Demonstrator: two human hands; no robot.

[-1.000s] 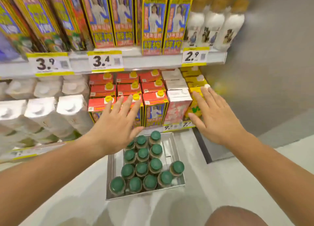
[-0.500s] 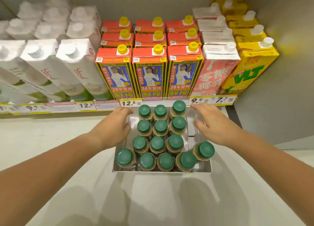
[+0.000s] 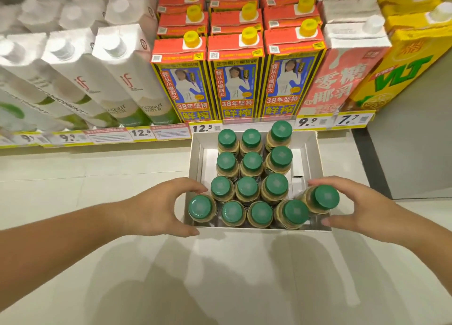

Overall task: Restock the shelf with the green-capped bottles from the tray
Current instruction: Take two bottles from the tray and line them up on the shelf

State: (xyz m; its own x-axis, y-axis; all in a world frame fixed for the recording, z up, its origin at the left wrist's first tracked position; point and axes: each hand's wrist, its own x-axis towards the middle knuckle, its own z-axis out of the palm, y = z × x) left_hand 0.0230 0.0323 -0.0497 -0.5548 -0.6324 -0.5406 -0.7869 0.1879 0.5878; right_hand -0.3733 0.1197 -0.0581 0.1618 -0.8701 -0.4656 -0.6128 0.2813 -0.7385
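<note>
**Head view.** Item: fourteen round green-capped bottles [image 3: 249, 159], tan-labelled and seemingly plastic, stand upright in a shallow white cardboard tray [image 3: 195, 153] on the pale floor. The shelf [image 3: 168, 139] of drink cartons [image 3: 234, 85] is at 12 o'clock.

- **Hands:** The left hand [image 3: 151, 210] arches round the 7 o'clock corner bottle [image 3: 200, 208]. The right hand [image 3: 362, 207] arches round the lone 4 o'clock bottle [image 3: 324, 197]. I cannot tell whether either grip is firm.
- **Handling, judged:** Rigid, smooth, moderately heavy. Grasp the body below the cap.
- **Clearance:** Tray walls are low. Bottles are packed close at 9 o'clock, with open room at 3 o'clock.

White ctns [image 3: 127, 80] "if", yellow ctn [image 3: 401, 73] "VLT" — shelf tags [image 3: 201, 128] 12.5, 9.9, 7.7.
</note>
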